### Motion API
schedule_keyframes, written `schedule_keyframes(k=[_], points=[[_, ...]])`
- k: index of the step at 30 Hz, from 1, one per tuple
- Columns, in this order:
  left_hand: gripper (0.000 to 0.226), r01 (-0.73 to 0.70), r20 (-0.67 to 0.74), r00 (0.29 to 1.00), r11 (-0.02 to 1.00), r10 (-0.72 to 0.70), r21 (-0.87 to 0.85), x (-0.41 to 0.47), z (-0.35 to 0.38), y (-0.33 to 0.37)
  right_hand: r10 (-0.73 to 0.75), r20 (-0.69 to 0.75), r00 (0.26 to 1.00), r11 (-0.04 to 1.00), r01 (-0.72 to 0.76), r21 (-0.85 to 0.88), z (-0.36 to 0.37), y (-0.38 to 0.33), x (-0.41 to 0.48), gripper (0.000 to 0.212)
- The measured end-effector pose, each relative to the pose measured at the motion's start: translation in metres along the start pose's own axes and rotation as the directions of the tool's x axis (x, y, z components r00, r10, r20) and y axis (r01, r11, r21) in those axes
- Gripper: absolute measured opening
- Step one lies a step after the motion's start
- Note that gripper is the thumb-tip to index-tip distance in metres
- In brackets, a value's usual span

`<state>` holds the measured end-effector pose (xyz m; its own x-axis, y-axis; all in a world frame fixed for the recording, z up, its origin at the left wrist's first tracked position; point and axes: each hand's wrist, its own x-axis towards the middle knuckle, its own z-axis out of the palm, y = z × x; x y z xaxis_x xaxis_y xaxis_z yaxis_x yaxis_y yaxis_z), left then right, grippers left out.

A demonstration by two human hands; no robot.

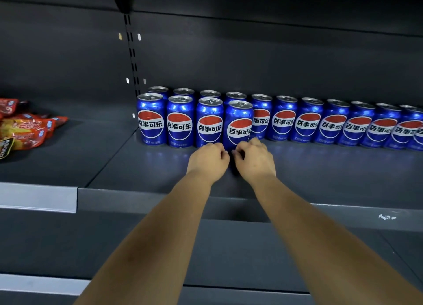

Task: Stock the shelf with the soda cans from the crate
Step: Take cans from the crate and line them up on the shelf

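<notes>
Blue soda cans stand on the dark shelf [320,167]: a back row [309,121] runs from the upright post to the right edge, and a shorter front row [179,121] stands at its left end. The front row's rightmost can [239,124] stands slightly forward of its neighbours. My left hand [208,159] and my right hand [255,159] meet at its base, fingers curled against its lower left and lower right sides. The can's bottom edge is hidden behind my fingers. No crate is in view.
Red and orange snack bags [25,126] lie on the neighbouring shelf section to the left, past the slotted upright post [132,53]. Bare shelf surface lies in front of the back row to the right. A lower shelf [229,254] shows beneath my forearms.
</notes>
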<state>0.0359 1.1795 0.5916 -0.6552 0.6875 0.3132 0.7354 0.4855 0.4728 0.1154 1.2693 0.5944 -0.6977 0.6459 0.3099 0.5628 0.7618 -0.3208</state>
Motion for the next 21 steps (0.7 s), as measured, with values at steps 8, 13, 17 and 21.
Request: schedule_keyframes(k=[8,13,17,21], points=[[0.025,0.015,0.016,1.0,1.0,-0.015,-0.006,-0.001,-0.002,0.001,0.02,0.062,0.998,1.0,-0.019,-0.018,0.0,0.0,0.002,0.026],[0.025,0.023,0.03,0.999,1.0,-0.023,-0.007,-0.002,-0.002,0.002,0.021,0.068,0.997,1.0,-0.02,-0.017,-0.001,0.0,0.001,0.028],[0.024,0.018,0.024,1.0,1.0,-0.018,-0.008,-0.001,-0.002,0.002,0.022,0.063,0.998,1.0,-0.022,-0.011,-0.004,-0.003,-0.002,0.029],[0.024,-0.078,0.028,0.997,0.989,0.075,0.125,-0.01,-0.011,0.011,-0.044,0.104,0.994,0.998,0.048,-0.039,-0.018,-0.009,-0.01,0.029]])
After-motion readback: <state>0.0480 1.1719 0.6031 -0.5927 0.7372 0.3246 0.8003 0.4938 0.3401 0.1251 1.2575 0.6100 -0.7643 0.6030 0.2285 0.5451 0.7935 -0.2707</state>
